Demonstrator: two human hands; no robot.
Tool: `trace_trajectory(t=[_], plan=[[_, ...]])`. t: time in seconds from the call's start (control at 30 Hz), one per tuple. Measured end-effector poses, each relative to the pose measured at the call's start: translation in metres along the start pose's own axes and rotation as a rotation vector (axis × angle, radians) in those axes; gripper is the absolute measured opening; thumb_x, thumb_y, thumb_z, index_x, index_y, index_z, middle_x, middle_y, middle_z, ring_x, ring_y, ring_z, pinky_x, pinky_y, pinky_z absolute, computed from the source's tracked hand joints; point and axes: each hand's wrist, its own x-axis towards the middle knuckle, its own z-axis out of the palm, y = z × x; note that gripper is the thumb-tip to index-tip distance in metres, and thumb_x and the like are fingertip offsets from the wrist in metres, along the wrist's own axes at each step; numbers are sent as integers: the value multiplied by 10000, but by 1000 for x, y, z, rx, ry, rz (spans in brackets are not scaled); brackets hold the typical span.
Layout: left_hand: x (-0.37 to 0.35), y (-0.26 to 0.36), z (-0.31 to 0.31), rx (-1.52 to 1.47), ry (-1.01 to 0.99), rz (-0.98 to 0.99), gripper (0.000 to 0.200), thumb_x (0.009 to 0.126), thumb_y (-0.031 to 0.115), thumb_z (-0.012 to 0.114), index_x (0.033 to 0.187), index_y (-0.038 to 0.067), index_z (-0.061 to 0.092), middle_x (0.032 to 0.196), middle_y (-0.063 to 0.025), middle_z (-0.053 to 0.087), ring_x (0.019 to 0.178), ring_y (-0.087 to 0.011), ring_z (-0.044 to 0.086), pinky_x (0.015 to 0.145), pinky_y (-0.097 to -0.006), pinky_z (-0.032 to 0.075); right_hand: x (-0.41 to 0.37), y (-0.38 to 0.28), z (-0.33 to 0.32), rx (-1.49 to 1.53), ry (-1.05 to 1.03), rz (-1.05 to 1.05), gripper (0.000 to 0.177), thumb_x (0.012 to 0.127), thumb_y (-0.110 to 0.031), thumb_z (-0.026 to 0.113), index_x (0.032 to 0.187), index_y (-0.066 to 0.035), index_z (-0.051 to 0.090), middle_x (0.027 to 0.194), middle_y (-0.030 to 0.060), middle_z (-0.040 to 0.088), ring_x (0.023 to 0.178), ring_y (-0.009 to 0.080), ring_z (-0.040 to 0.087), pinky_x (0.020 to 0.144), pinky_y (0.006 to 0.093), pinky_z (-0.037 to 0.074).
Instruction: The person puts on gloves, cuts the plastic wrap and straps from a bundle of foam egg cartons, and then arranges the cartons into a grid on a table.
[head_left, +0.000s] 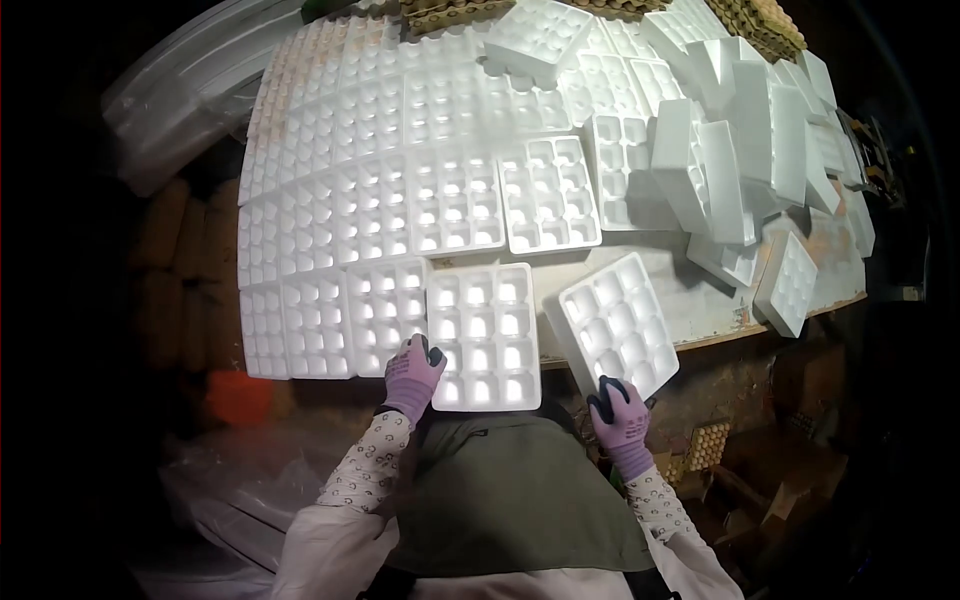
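Observation:
My left hand (414, 378), in a purple and dark glove, is closed at the left edge of a white foam tray (487, 338) with square hollows. That tray lies flat at the table's front edge. In a matching glove, my right hand (621, 421) grips the lower edge of a second white tray (620, 325), which is turned at an angle and overhangs the front edge. Between the two trays a strip of bare tabletop shows.
Rows of white trays (370, 215) cover the left and middle of the table (700, 300). Loose trays (735, 150) are heaped at the right, one tilted tray (790, 285) near the edge. Brown egg cartons (765, 28) lie at the back. Clear plastic (240, 500) is at lower left.

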Motion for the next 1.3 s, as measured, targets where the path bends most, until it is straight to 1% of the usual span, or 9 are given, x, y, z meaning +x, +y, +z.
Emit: trace_trajectory(t=[0.2,0.37,0.47,0.57,0.7,0.83,0.97,1.1,1.3], plan=[[41,-3,47,67,14,-6,365,883,388,628,992,44,572,919,-167,649,872,-370,648,778,-489,510,56,-11,97,-62,-189,104,358,810,-182,691,1134,-75,584,1054,171,603,935,362,625,784,458,529],[37,10,17,27,-22,-77,410,886,453,623,1026,69,603,1025,-154,661,912,-336,669,769,-467,524,71,-27,133,-6,-292,63,429,813,-139,647,1221,-28,576,1143,232,569,1061,403,573,913,464,491],[22,14,31,67,153,287,460,857,439,644,1130,71,608,1184,-153,615,1054,-318,625,864,-470,502,70,-14,143,-62,-317,21,445,831,-176,647,1245,-32,570,1141,228,568,1069,394,572,884,442,507],[11,29,47,98,141,645,667,854,479,624,1385,91,511,1432,-183,473,1343,-366,422,1155,-528,277,76,-13,133,-14,-317,53,432,802,-145,653,1216,-28,610,1155,221,581,1073,391,568,930,450,482],[6,60,58,125,-70,874,772,810,551,675,1477,238,447,1535,-153,367,1436,-368,306,1184,-618,148,96,2,84,-143,142,-88,537,802,-160,692,1314,-43,581,1285,210,560,1157,380,551,988,481,444],[12,91,66,251,-200,1041,840,765,578,705,1496,287,413,1575,-124,311,1463,-357,258,1188,-628,126,147,89,39,-367,567,348,728,773,-258,746,1402,-18,469,1428,240,452,1299,419,433,1093,511,352],[9,126,67,203,-180,1036,826,795,555,684,1500,222,412,1550,-144,344,1453,-370,272,1190,-616,143,228,148,-52,-592,622,594,872,748,-319,769,1492,-100,370,1445,196,456,1308,398,434,1121,510,322],[16,170,83,82,-11,905,827,807,534,682,1481,129,428,1520,-192,370,1418,-381,324,1183,-582,193,253,218,-83,-267,350,514,789,727,-303,782,1438,-140,482,1274,138,616,1237,331,507,1078,460,389],[65,315,88,-237,238,576,1003,760,426,798,1544,81,277,1520,-241,339,1414,-395,324,1168,-484,291,220,247,-118,-115,406,360,678,742,-272,783,1376,-150,577,1226,118,651,1208,323,525,1052,429,421]])
